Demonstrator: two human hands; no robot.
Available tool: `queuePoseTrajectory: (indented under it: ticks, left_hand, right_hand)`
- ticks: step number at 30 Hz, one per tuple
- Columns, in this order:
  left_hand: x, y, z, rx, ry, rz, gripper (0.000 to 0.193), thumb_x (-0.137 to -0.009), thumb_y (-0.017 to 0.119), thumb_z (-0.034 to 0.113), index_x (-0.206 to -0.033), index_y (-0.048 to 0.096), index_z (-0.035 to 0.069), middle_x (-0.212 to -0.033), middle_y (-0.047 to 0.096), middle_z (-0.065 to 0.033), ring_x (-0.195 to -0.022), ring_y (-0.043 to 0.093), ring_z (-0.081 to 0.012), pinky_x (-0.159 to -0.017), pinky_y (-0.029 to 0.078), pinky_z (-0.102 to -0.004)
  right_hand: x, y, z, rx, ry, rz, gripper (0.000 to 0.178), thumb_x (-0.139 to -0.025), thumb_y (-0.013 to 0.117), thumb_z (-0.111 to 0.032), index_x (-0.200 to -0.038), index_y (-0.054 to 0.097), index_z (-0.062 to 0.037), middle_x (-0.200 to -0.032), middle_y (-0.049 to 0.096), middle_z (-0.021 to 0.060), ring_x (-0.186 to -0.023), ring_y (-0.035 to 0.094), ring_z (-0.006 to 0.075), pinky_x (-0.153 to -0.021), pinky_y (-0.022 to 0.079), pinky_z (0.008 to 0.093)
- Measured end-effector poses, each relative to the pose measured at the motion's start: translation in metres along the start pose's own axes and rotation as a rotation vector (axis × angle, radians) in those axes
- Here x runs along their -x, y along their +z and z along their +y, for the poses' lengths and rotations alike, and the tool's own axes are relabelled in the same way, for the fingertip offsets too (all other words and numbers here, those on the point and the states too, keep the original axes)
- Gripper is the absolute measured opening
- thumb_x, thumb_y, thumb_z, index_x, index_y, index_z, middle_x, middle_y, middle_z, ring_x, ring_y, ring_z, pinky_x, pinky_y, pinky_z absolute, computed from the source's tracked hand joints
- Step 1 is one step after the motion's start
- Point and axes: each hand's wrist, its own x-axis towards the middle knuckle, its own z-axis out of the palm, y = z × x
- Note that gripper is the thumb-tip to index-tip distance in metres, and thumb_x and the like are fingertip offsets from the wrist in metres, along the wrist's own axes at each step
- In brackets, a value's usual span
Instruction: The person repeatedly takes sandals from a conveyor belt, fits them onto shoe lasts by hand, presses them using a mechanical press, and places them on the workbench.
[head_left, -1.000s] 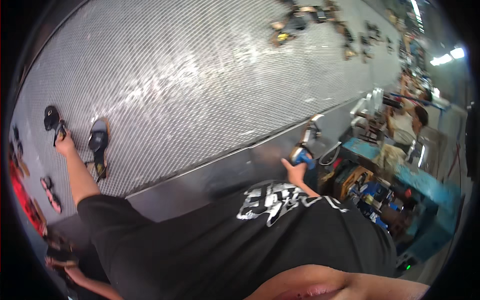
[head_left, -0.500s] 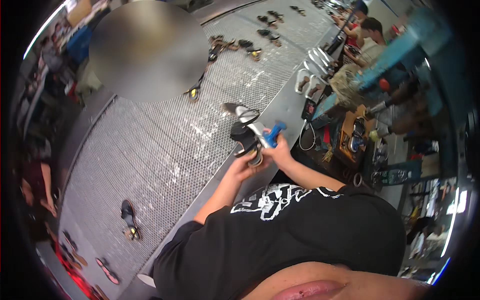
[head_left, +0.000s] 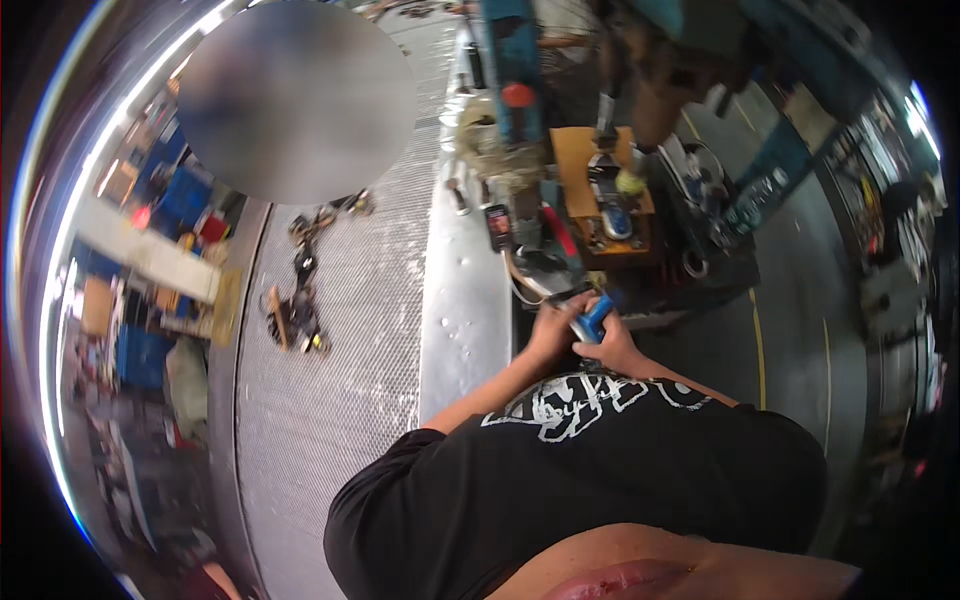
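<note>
Left hand point(head_left: 545, 338): closed around a dark shoe point(head_left: 571, 298), blurred, low in front of the chest.
Right hand point(head_left: 615, 350): grasping a blue last point(head_left: 596, 318), just beside the left hand.
Change: half a second ago, both hands were over the edge of the belt point(head_left: 370, 420); now the body has turned and they are near the bench point(head_left: 720, 292).
Meaning: the work in hand appears to have shifted from belt to bench.
Belt: grey mesh, on the left, sandals point(head_left: 303, 262) strung along it.
Bench: cluttered, with a brown board point(head_left: 572, 170) near a teal machine point(head_left: 515, 60).
</note>
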Motion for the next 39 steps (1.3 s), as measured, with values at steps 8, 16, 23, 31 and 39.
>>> queuePoseTrajectory:
  ticks: [8,16,23,31,39]
  left_hand:
    - [-0.168,0.044,0.03,-0.862,0.181,0.196,0.086,-0.06,0.08,0.029,-0.133,0.04,0.005,-0.127,0.044,-0.0267,-0.12,0.041,-0.0438,-0.098,0.036,-0.0479]
    - [-0.224,0.066,0.001,-0.639,0.278,0.28,0.066,-0.057,0.073,0.009,-0.116,0.046,-0.001,-0.131,0.036,-0.0242,-0.122,0.035,-0.045,-0.104,0.032,-0.0444]
    - [-0.038,0.005,0.003,-0.688,0.266,0.311,0.058,-0.06,0.07,0.005,-0.114,0.049,0.0,-0.125,0.04,-0.0259,-0.118,0.041,-0.0436,-0.1,0.038,-0.0422]
    - [0.134,-0.07,-0.069,-0.777,-0.153,0.887,0.062,-0.058,0.076,0.009,-0.114,0.049,0.002,-0.131,0.036,-0.0233,-0.12,0.04,-0.0425,-0.101,0.037,-0.0427]
    - [0.328,-0.144,-0.101,-0.992,-0.353,1.305,0.065,-0.065,0.05,-0.005,-0.129,0.04,0.0,-0.13,0.043,-0.0254,-0.124,0.038,-0.0423,-0.105,0.032,-0.0452]
  right_hand:
    - [0.051,-0.094,0.021,-0.077,0.215,0.602,0.054,-0.069,0.073,-0.002,-0.115,0.045,-0.0027,-0.102,0.054,0.0079,-0.096,0.054,0.0168,-0.085,0.044,0.0331]
    - [0.017,-0.089,0.033,0.222,0.159,0.646,0.055,-0.067,0.076,-0.006,-0.114,0.047,-0.0011,-0.102,0.053,0.0109,-0.094,0.054,0.0197,-0.085,0.043,0.0334]
    - [-0.118,-0.082,0.108,0.426,-0.084,0.487,0.061,-0.065,0.076,-0.015,-0.115,0.046,0.0031,-0.113,0.053,0.0218,-0.104,0.053,0.0407,-0.088,0.044,0.0419]
    - [-0.187,-0.086,0.136,0.628,0.055,0.452,0.07,-0.065,0.08,-0.032,-0.114,0.047,0.0047,-0.108,0.054,0.0254,-0.102,0.053,0.0396,-0.089,0.042,0.043]
    - [-0.065,0.022,0.099,0.571,-0.408,0.075,0.065,-0.073,0.069,-0.006,-0.129,0.036,0.0017,-0.131,0.043,0.022,-0.123,0.042,0.0348,-0.104,0.032,0.0425]
